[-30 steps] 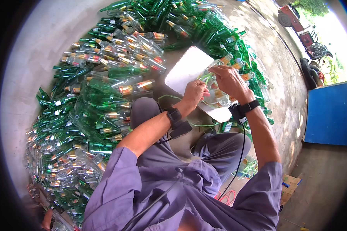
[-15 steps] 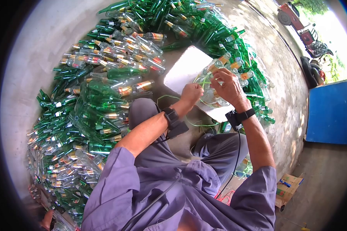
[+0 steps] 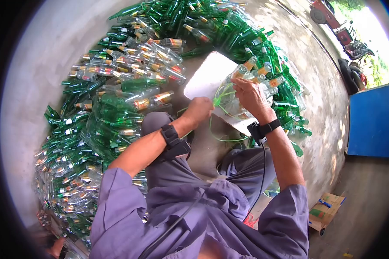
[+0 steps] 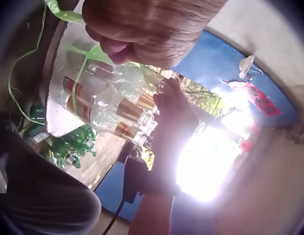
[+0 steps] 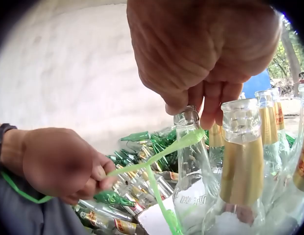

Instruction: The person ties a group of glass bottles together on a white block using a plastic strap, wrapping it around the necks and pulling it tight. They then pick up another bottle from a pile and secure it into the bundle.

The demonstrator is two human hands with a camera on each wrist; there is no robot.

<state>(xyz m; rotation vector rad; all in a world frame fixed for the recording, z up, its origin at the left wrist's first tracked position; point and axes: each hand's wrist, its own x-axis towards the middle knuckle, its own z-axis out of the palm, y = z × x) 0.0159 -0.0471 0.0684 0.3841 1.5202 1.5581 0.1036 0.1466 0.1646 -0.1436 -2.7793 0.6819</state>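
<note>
Green plastic twine (image 5: pixel 151 161) runs from the left hand (image 5: pixel 66 164), whose curled fingers grip it, to the neck of a clear glass bottle (image 5: pixel 193 171) in the right wrist view. At that bottle's mouth, the right hand (image 5: pixel 206 54) holds the rim with its fingertips. In the head view the left hand (image 3: pixel 199 110) is above the person's knee and the right hand (image 3: pixel 250 96) is over a cluster of upright clear bottles with gold neck labels (image 3: pixel 260 74). These stand on a white board (image 3: pixel 209 75), with twine around them.
Piles of green bottles (image 3: pixel 112 112) and clear bottles (image 3: pixel 151 56) lie on the floor to the left and beyond the board. A blue panel (image 3: pixel 371 123) is at the right, with a cardboard piece (image 3: pixel 326 209) on the ground nearer. Loose twine (image 3: pixel 227 140) trails beside the leg.
The left hand has moved left, away from the bottles, drawing the green twine out. The right hand has shifted slightly left and stays at the bottle tops.
</note>
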